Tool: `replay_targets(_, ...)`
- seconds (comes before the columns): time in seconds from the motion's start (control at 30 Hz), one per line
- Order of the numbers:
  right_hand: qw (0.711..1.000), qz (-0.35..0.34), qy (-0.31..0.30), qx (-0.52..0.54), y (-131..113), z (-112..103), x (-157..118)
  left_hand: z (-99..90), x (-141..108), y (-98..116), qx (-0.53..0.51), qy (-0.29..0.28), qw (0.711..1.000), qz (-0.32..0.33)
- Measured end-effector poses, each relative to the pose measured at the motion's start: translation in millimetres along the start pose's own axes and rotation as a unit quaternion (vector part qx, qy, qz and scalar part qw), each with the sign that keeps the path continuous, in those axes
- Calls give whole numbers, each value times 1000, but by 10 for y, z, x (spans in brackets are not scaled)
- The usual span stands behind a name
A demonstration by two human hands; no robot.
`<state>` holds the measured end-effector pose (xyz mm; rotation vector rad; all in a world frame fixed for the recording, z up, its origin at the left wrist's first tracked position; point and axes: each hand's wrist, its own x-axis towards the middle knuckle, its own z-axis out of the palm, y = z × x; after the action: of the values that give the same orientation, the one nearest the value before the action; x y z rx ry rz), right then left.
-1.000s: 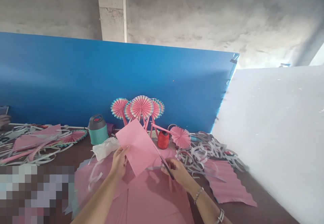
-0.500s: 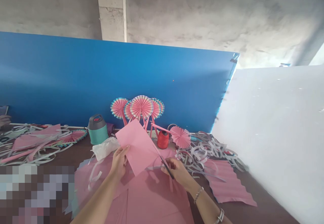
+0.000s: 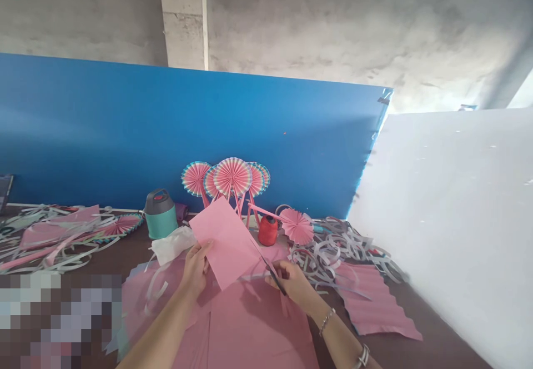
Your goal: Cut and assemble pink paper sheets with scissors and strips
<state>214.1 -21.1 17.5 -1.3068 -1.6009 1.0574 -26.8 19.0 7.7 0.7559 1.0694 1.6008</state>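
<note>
A pink sheet of paper [image 3: 228, 247] is raised above the table, tilted, with its left edge pinched by my left hand [image 3: 196, 266]. My right hand [image 3: 291, 285] is closed around a pair of scissors [image 3: 275, 277], whose blades lie along the sheet's right edge. Beneath both hands, larger pink paper sheets [image 3: 254, 330] cover the table. Behind the raised sheet stand several round pleated paper fans [image 3: 233, 176] with pink centres and coloured rims. A red spool of thread [image 3: 267, 232] and a plain pink pleated fan [image 3: 297, 225] sit just beyond my right hand.
A teal jar with a dark lid [image 3: 160, 214] and a white plastic bag [image 3: 172, 244] stand left of centre. Curled paper strips [image 3: 333, 252] pile up at right, beside a creased pink sheet [image 3: 378, 299]. More scraps [image 3: 62, 235] lie left. A blue panel [image 3: 125, 130] rises behind the table.
The sheet and both hands stay almost in place, and the scissors shift only slightly along the edge. A hand at the far left edge has gone out of view.
</note>
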Motion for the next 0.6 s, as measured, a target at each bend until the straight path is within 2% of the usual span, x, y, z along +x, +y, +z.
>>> replay_targets(0.3,1000,0,-2,0,78,-14,29,-9,-3,-16,-15,8,1000,10)
replay_targets(0.6,1000,6,-4,11,15,-22,17,-10,0,-13,-13,7,1000,7)
